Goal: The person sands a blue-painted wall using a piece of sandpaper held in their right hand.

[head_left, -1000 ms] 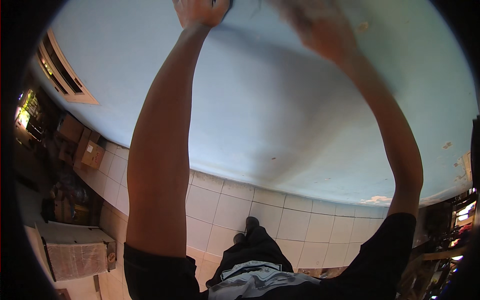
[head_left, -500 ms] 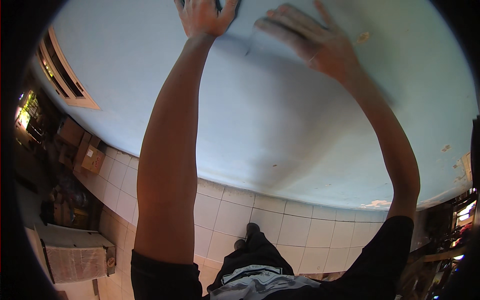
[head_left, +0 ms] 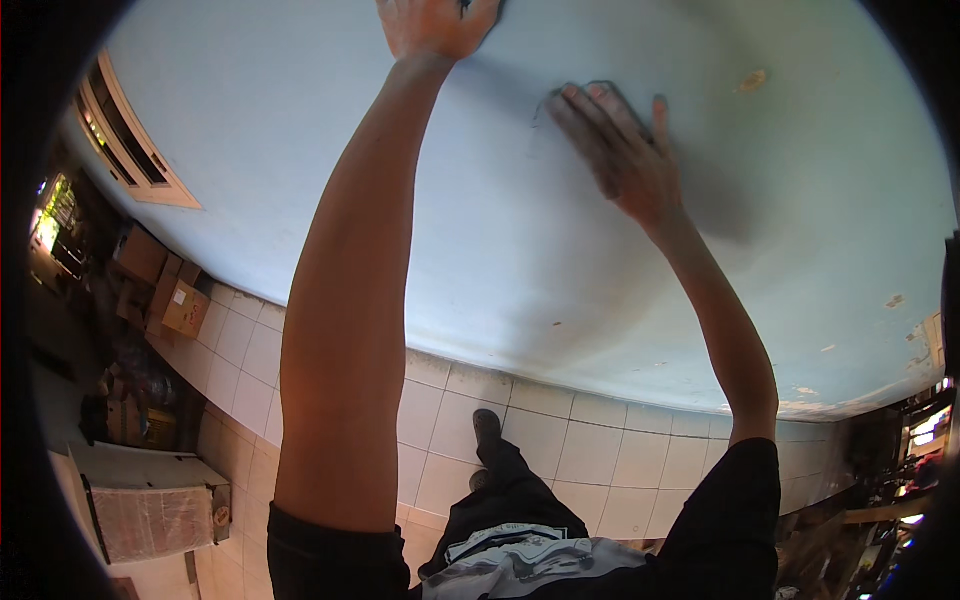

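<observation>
My left hand (head_left: 437, 25) is at the top edge against a pale blue wall (head_left: 480, 230), its fingertips cut off by the frame. A gap with a small dark spot shows between its thumb and the other fingers. Lower and to the right, my right hand (head_left: 625, 150) is stretched out over the wall, palm toward it, slightly blurred. Its fingers are extended and the thumb stands apart; I see nothing held in it. Just left of its fingertips runs a thin dark line (head_left: 537, 113); whether it is on the wall I cannot tell.
Bare patches (head_left: 752, 80) mark the wall, with more peeling low on the right. A framed vent opening (head_left: 135, 140) is at far left. Cardboard boxes (head_left: 185, 312) and a plastic-wrapped box (head_left: 150, 520) stand on the left. My feet are on a tiled floor (head_left: 540, 440); cluttered shelves (head_left: 910, 470) stand at right.
My right hand has moved down and a little right across the wall, its elbow coming inward. My left hand sits slightly higher and farther right in the picture; the view has shifted slightly.
</observation>
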`<state>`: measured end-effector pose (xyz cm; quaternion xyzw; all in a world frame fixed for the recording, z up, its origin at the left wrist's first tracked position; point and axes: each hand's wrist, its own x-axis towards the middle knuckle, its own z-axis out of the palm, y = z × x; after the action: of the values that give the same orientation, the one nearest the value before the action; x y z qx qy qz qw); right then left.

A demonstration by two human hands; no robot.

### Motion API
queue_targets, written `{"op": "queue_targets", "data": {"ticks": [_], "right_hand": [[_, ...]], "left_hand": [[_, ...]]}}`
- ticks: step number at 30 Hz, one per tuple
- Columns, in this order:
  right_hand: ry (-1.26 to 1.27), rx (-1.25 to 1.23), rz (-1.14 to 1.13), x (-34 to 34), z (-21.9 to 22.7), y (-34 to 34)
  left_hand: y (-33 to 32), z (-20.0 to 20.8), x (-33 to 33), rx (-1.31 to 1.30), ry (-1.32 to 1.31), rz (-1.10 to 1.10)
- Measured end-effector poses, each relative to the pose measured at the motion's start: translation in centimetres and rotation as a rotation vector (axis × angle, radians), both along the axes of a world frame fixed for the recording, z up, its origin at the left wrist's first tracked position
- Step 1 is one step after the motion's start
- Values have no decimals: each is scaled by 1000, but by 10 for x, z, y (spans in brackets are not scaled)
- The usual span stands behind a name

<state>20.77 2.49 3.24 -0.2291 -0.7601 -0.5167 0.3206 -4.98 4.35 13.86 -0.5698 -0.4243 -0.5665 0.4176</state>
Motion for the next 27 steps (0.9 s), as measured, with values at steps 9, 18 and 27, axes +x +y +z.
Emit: {"op": "queue_targets", "data": {"ticks": [9, 18, 27], "right_hand": [[146, -147, 58, -51, 16, 2], [257, -112, 93, -42, 54, -4], [-145, -62, 35, -3, -15, 5]], "left_hand": [[-1, 4, -9, 22, 28, 15], [1, 0, -6, 0, 21, -6], [5, -6, 4, 10, -2, -32]]}}
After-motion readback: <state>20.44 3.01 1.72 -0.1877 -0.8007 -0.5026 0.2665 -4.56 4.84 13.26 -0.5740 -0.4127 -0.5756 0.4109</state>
